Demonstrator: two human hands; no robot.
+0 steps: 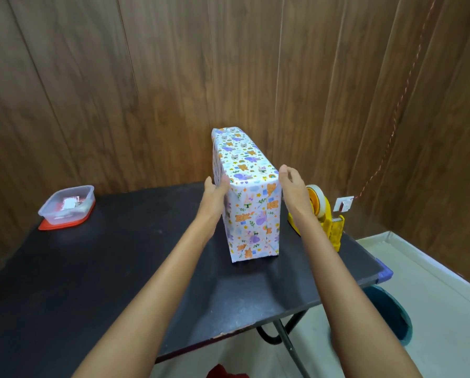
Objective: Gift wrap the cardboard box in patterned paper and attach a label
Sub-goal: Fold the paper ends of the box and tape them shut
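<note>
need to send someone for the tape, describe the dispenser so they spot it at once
On the black table, go to the right edge, beside the wrapped box. The tape dispenser stands there: the only yellow thing, carrying a pale roll of tape, unlike the clear tub at the far left.

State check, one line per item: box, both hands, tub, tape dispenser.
wrapped box: fully covered in patterned paper, standing on end on the black table, no label visible
left hand: open, flat against the box's left side near the top
right hand: open, beside the box's top right edge; contact unclear
plastic tub: sits on a red lid, top looks uncovered, small items inside
tape dispenser: upright, roll loaded
</note>
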